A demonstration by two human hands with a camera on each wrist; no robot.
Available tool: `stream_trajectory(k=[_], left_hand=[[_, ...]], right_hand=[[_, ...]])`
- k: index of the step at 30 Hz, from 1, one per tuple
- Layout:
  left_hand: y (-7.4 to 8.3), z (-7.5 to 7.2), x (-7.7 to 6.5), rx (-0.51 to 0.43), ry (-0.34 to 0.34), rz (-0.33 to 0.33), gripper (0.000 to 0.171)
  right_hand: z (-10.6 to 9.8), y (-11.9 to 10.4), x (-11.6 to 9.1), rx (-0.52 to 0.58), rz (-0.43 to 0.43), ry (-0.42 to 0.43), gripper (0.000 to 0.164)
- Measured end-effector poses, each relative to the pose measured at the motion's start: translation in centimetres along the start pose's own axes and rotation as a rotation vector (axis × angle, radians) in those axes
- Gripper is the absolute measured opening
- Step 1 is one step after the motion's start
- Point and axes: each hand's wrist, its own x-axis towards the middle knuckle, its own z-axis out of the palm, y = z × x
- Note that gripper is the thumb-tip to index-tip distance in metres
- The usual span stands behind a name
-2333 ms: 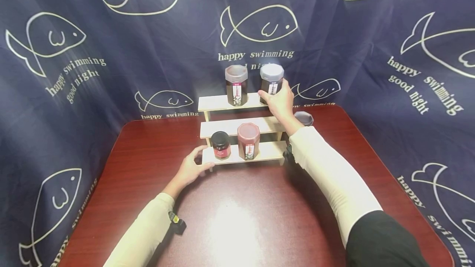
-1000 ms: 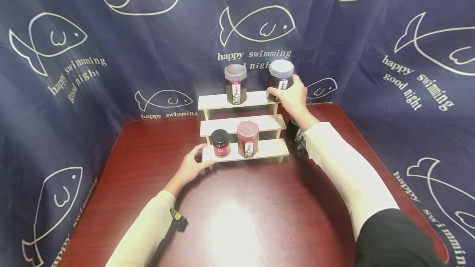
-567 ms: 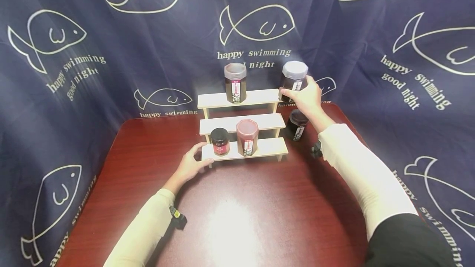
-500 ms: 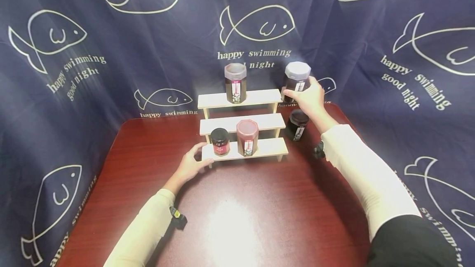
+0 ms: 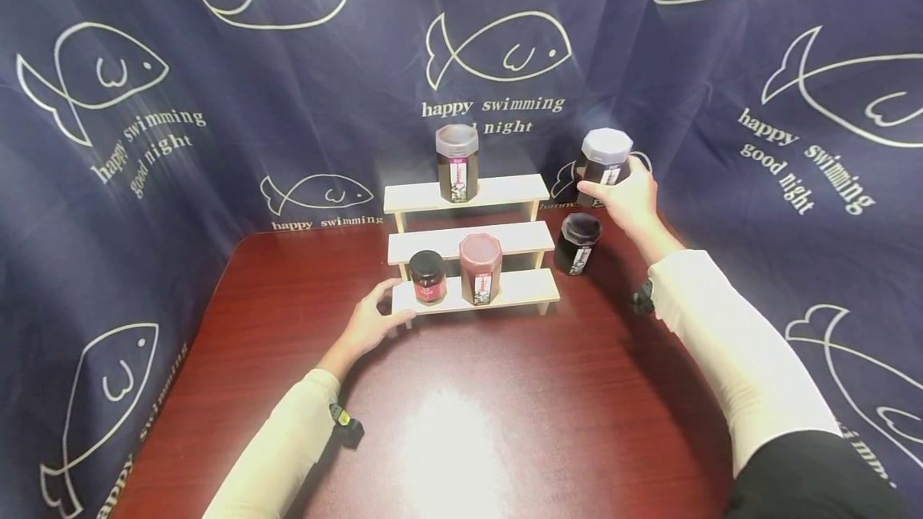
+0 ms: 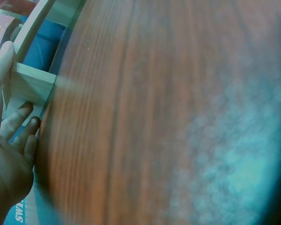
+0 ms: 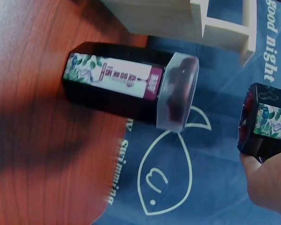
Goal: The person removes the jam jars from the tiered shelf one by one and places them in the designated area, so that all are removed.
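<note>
My right hand (image 5: 629,195) grips a dark octagonal jar (image 5: 602,152) with a frosted pale lid. It is held up past the right end of the wooden three-step stand (image 5: 521,288). In the right wrist view the thumb lies against the lower part of this jar (image 7: 268,119). Below it a second dark jar (image 5: 577,245) stands upright on the table, its label plain in the right wrist view. At the left end of the lowest step, my left hand (image 5: 369,323) holds the stand between thumb and fingers. The left wrist view has those fingers (image 6: 25,136) at the stand's wooden end.
On the top step stands a dark jar (image 5: 457,170) with a pinkish clear lid. The lowest step bears a small black-lidded jar (image 5: 429,279) and a reddish octagonal jar (image 5: 481,269). Behind the reddish-brown table (image 5: 303,279) hangs a blue fish-print curtain (image 5: 346,102).
My right hand has lifted the pale-lidded jar off the top step and carried it right, uncovering the jar on the table. My left hand stays at the stand's end.
</note>
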Motion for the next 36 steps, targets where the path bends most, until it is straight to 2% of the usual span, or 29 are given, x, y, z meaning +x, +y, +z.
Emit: stream_trajectory(k=[9,24,36], left_hand=[[0.0,0.0,0.0,0.001,0.003,-0.001,0.070],[-0.3,0.1,0.1,-0.006,0.004,0.010,0.071],[-0.4,0.1,0.1,-0.017,0.011,0.014,0.072]], right_hand=[[-1.1,2.1,0.6,0.033,0.013,0.014,0.088],[-3.1,6.1,0.7,-0.005,0.073,-0.019,0.089],[-2.4,9.8,0.4,0.065,0.117,-0.065,0.088]])
